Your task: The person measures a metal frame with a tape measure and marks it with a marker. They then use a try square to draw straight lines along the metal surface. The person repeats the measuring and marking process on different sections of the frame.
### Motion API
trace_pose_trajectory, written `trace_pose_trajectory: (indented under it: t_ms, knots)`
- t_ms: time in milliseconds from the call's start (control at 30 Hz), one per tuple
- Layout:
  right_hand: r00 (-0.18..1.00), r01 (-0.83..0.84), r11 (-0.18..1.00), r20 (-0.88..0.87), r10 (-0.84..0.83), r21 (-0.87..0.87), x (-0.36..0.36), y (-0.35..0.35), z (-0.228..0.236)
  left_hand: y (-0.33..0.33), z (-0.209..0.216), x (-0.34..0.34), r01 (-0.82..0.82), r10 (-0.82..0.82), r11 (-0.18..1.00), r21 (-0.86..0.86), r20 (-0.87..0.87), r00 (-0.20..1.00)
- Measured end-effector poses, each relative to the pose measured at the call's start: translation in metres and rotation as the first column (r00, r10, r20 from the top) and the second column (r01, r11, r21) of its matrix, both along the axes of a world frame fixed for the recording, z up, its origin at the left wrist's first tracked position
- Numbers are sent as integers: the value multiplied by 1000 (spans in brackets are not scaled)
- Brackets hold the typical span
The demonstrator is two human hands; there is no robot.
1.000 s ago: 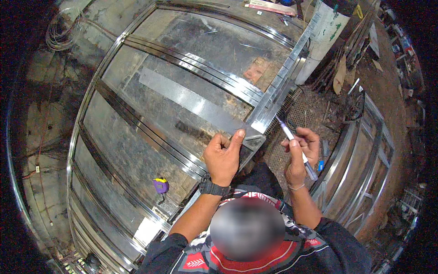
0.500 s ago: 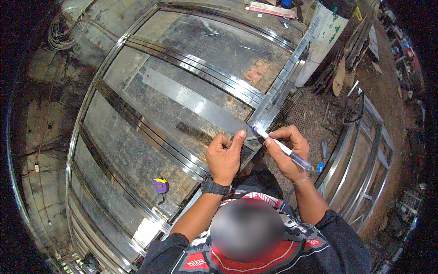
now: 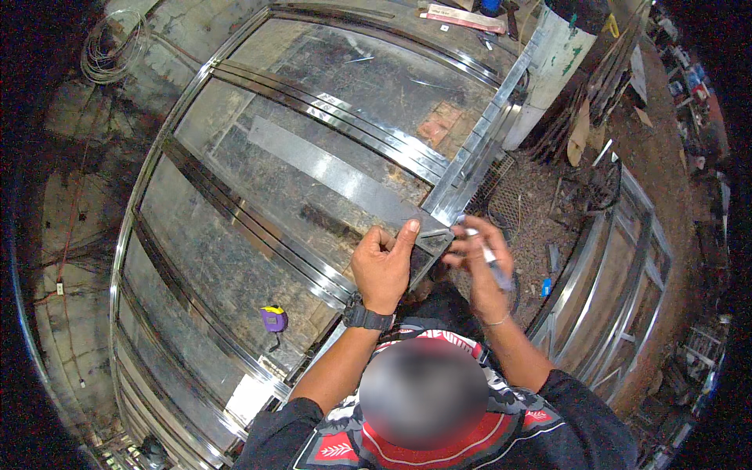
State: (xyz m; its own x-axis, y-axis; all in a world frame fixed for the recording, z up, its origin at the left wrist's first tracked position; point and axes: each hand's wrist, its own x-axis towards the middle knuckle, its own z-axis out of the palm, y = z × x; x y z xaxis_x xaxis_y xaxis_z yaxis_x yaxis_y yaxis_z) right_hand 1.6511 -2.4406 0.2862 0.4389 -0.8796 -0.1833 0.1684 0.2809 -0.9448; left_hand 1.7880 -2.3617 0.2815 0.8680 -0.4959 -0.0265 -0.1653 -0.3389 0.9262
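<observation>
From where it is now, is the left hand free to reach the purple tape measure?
Probably yes: the left hand presses the flat metal strip, and nothing lies between it and the tape measure.

Around me the floor (image 3: 78, 313) is bare, stained concrete, darkening toward the nine o'clock edge. A coil of wire (image 3: 106, 55) lies on it at eleven o'clock. At one o'clock a white-painted pillar (image 3: 552, 66) with green flecks rises from the ground. Beyond it, at two o'clock, I note reddish dirt ground (image 3: 666, 157) strewn with scraps. A metal-framed panel (image 3: 627, 258) lies flat at four o'clock. A purple and yellow tape measure (image 3: 273, 319) sits at seven o'clock. Lighting is dim and uneven.
</observation>
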Motion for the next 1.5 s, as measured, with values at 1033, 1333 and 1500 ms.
trace_pose_trajectory:
  t_ms: [1033, 1333, 1500]
  knots:
    - [984, -86, 894, 180, 7, 439, 29, 46, -17, 21, 2, 13, 196, -308, 942, -272, -470, 827]
    - [979, -114, 894, 205, 26, 432, 28, 44, -16, 20, -2, 15, 255, -333, 933, -254, -343, 878]
    - [981, -119, 892, 192, 37, 435, 28, 44, -18, 20, -9, 15, 258, -344, 925, -277, -326, 881]
